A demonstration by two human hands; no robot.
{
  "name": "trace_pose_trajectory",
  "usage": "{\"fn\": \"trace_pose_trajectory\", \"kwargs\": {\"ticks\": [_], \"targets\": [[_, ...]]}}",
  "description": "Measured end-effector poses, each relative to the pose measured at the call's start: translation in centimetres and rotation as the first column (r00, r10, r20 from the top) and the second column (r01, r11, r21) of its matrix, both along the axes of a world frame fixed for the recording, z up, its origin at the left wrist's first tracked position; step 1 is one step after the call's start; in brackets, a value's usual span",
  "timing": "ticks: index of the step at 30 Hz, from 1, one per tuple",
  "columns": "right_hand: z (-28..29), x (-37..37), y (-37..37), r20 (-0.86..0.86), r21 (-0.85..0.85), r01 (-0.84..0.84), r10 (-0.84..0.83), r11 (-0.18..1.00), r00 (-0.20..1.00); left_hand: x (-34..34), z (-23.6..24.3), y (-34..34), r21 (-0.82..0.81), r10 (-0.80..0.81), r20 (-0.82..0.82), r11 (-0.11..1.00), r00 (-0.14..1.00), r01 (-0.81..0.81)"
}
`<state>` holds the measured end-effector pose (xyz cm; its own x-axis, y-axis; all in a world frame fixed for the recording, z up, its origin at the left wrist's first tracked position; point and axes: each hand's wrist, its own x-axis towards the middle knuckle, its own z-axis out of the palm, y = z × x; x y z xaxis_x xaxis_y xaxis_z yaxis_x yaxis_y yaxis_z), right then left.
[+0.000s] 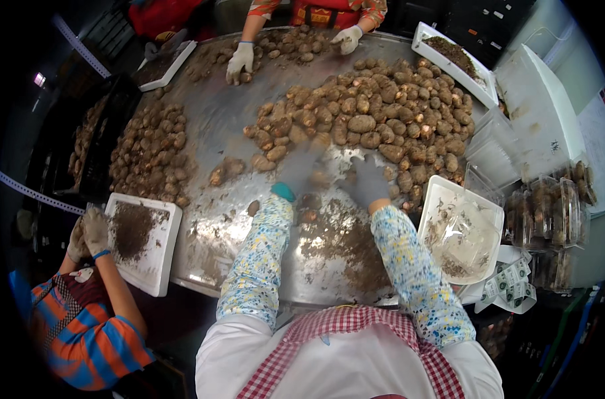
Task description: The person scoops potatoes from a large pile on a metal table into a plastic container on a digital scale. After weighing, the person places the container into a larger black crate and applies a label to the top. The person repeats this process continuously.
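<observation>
My left hand (pixel 301 167), in a grey glove with a teal cuff, is smeared by motion at the near edge of a large heap of brown taro corms (pixel 362 124). Its fingers cannot be made out, nor whether it holds a corm. To its right, my right hand (pixel 367 181) wears a grey glove. Its fingers are spread toward the heap, with no corm seen in them. Between my forearms lie a blurred corm (pixel 309 201) and loose soil (pixel 342 239) on the metal table (pixel 216 149). A few corms (pixel 226 170) lie left of my left hand.
A white basin (pixel 432 199) stands at right, beside clear plastic boxes (pixel 545 216) of corms. Another corm pile (pixel 149 149) and a soil-strewn white tray (pixel 162 272) are at left. Co-workers' gloved hands (pixel 240 63) (pixel 93 233) work across the table and at left.
</observation>
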<state>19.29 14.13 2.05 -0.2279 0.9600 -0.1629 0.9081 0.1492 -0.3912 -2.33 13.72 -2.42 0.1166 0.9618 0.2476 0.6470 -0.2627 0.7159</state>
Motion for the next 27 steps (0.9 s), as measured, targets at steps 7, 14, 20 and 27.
{"fn": "trace_pose_trajectory", "kwargs": {"ticks": [7, 14, 20, 27], "targets": [[-0.5, -0.8, 2.9, 0.196, -0.077, -0.078, 0.092, 0.994, 0.976, -4.1, 0.9, -8.7, -0.292, 0.198, 0.843, 0.950, 0.500, 0.115], [-0.5, 0.8, -2.5, 0.145, 0.049, -0.189, 0.180, 0.981, 0.973, 2.9, 4.3, -11.9, -0.100, 0.022, 0.923, 0.978, 0.385, 0.183], [9.7, 10.0, -12.5, -0.438, 0.523, 0.007, 0.261, 0.852, 0.860, 11.9, 9.9, -10.2, -0.147, 0.213, 0.756, 0.977, 0.619, -0.157], [14.1, 26.1, -16.1, -0.134, 0.685, 0.233, -0.195, 0.690, 0.972, 30.6, 14.0, -8.7, -0.288, -0.025, 0.510, 0.937, 0.860, 0.198]]}}
